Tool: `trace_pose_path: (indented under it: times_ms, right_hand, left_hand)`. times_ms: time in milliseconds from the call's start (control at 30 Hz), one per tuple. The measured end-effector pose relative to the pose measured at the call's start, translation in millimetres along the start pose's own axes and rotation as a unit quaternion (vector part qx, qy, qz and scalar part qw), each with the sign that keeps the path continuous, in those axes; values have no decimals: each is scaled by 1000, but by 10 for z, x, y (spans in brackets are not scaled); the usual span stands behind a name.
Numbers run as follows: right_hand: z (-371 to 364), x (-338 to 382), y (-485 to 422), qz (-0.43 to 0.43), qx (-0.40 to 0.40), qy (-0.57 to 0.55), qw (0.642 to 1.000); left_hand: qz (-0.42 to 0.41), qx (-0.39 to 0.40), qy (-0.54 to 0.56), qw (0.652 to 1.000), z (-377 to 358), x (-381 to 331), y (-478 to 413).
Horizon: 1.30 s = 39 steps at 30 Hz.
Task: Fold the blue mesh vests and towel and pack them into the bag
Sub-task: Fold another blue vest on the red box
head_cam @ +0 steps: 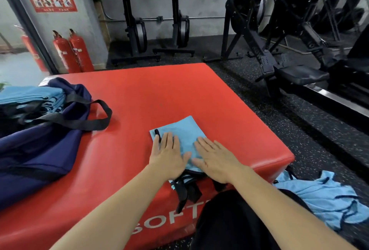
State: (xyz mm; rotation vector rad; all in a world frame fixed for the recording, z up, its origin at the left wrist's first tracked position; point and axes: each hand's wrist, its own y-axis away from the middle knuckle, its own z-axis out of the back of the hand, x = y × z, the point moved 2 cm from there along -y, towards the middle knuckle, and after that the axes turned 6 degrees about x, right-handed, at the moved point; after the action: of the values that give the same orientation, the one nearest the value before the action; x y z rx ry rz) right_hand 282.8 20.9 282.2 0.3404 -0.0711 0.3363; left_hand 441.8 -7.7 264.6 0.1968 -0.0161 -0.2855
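Note:
A folded light-blue mesh vest (182, 130) with black trim lies near the front right corner of the red soft box (151, 94). My left hand (168, 154) and my right hand (215, 157) both press flat on it, fingers straight. Black straps of the vest hang over the box's front edge. A navy bag (40, 146) stands open at the left of the box, with a stack of folded blue fabric (34, 96) inside it. Loose blue vests (323, 195) lie on the floor at the right.
Two red fire extinguishers (73, 52) stand by the wall behind the box. Black rowing machines (279, 36) and upright gym machines (139, 30) fill the back and right. The floor is dark speckled rubber. My dark-clothed knee (235, 221) is at the box's front.

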Motion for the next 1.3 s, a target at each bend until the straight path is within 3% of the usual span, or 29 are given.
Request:
trace_pose_path:
  times_ms: [233,433,667,1000,1067,1167,1300]
  right_hand:
    - [-195,-27,35,-23,-28,-24,999]
    - [-73,-6,21,-27,19,-36,999]
    - [256,42,-386,44,-41,65,996]
    - [16,-56,-685,39,-62,7,997]
    - [53,-42,-635,41,-50,-13,998]
    - [127,-52,-502,53,-53,-42,996]
    - [170,-52,-238,81,-70,12,994]
  left_hand:
    - [-2,5,34,999,-97,36,114]
    - [-24,38,66,997,-8,115,114]
    - [-1,39,-18,999,140,350,-98]
    - [-12,74,31,997,23,468,-193]
    - [1,80,54,995,117,485,-225]
    - [48,23,115,992,335,588,-382]
    - [83,30,104,991,463,671,-542]
